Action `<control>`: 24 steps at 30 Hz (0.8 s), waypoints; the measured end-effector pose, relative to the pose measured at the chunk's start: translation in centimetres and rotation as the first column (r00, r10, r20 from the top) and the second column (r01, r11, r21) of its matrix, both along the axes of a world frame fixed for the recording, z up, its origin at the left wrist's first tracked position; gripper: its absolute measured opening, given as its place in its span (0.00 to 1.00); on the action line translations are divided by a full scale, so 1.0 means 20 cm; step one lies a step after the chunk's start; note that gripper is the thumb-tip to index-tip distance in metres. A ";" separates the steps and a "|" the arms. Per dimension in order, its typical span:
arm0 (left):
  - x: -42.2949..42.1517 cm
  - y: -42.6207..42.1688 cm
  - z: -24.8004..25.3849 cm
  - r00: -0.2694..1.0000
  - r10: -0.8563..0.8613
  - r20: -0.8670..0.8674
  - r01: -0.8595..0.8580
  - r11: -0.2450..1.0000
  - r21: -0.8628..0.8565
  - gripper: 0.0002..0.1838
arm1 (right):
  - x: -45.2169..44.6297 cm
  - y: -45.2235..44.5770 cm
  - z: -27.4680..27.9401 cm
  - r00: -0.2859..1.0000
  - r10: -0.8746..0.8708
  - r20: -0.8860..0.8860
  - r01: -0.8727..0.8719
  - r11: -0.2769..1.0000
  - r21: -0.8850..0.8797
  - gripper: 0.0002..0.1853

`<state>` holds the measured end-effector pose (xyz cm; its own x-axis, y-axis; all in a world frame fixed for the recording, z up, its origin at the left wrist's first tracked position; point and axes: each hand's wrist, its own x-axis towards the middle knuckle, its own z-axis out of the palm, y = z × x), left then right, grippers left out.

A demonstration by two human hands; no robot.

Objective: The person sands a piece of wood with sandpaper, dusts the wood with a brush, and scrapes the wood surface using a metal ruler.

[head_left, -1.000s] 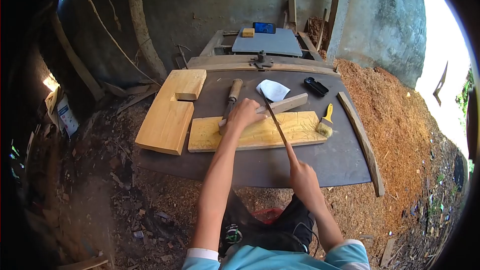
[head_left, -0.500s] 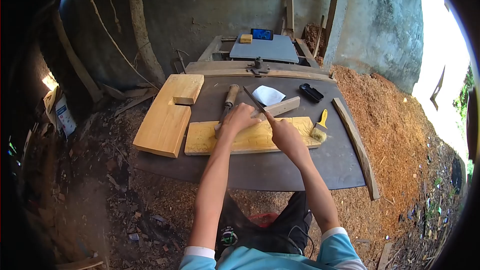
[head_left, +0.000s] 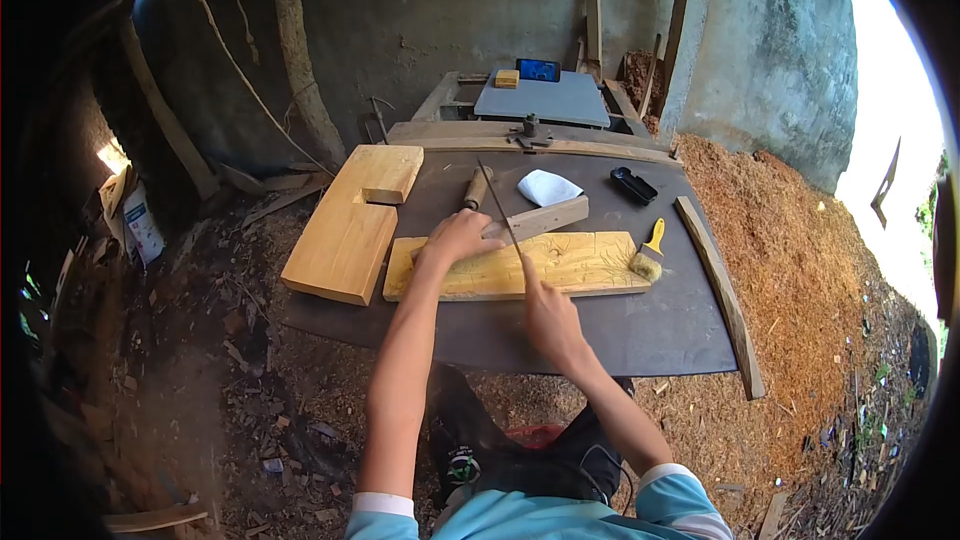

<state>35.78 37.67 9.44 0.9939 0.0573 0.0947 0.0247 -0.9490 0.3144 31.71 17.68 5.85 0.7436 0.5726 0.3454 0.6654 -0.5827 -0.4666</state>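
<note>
My left hand point(head_left: 458, 237) presses down on a narrow wooden strip point(head_left: 545, 218), its fingers closed over the strip's left part. The strip lies slantwise over a yellowish board point(head_left: 570, 258) with carved or drawn lines. Gripped in my right hand point(head_left: 548, 315) is a tool with a long, narrow dark blade point(head_left: 497, 196), like a saw or file; its handle is hidden in my fist. The blade points away from me and crosses the strip just right of my left fingers. Beyond my left hand lies a wooden-handled tool point(head_left: 476, 188), its lower end hidden.
A thick notched wooden block point(head_left: 345, 240) lies at the table's left. At the right are a yellow-handled brush point(head_left: 650, 252), a black case point(head_left: 634, 185) and a long wooden bar point(head_left: 718, 295). White cloth or paper point(head_left: 550, 187) sits behind the strip. A phone point(head_left: 538, 70) stands at the back.
My right hand has drawn back toward me with the blade, so the blade now lies further across the strip. My left hand still holds the strip. The view has shifted slightly.
</note>
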 end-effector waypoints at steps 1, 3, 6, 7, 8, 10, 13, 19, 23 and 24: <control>0.02 0.01 -0.03 1.000 -0.005 0.013 0.005 1.000 0.021 0.24 | -0.04 0.02 -0.03 1.000 -0.013 0.027 0.013 1.000 -0.008 0.38; 0.02 0.03 -0.04 0.999 0.004 0.032 -0.005 1.000 0.028 0.25 | -0.07 0.03 -0.08 0.994 -0.053 0.097 0.055 0.998 -0.024 0.40; 0.00 0.01 -0.02 0.999 0.026 0.042 -0.026 1.000 0.010 0.26 | -0.04 0.00 -0.05 0.994 -0.071 0.078 0.080 0.990 -0.119 0.39; 0.01 0.02 -0.02 0.999 0.017 0.040 -0.018 1.000 0.020 0.27 | 0.00 0.01 -0.07 0.990 -0.063 0.126 0.075 0.993 -0.092 0.38; 0.01 0.03 -0.02 0.999 0.004 0.036 -0.005 1.000 0.031 0.27 | 0.03 0.03 -0.06 0.991 -0.052 0.125 0.063 0.995 -0.082 0.38; 0.02 0.04 -0.01 1.000 -0.004 -0.022 0.005 1.000 0.011 0.29 | 0.07 0.04 -0.03 0.991 -0.041 0.124 0.050 0.996 -0.068 0.37; 0.03 0.03 0.03 0.999 -0.002 -0.038 0.003 1.000 0.026 0.29 | 0.09 0.07 -0.01 0.985 -0.022 0.168 0.033 0.998 -0.058 0.33; 0.02 0.03 -0.06 0.989 -0.067 0.136 0.046 0.987 0.151 0.23 | 0.10 0.02 -0.09 0.989 -0.012 0.145 0.020 0.998 -0.054 0.34; 0.05 0.03 -0.11 0.953 -0.070 0.295 -0.004 0.969 0.245 0.23 | 0.11 0.03 -0.09 0.994 -0.026 0.109 0.037 0.995 -0.097 0.35; 0.06 0.02 -0.13 0.945 -0.018 0.326 -0.067 0.966 0.248 0.23 | 0.11 0.05 -0.09 0.995 -0.033 0.093 0.044 0.992 -0.114 0.35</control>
<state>36.98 38.06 6.89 0.9053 0.0133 0.4247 -0.0130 -0.9982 0.0591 33.89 18.63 4.09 0.7346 0.5841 0.3452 0.6777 -0.6556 -0.3330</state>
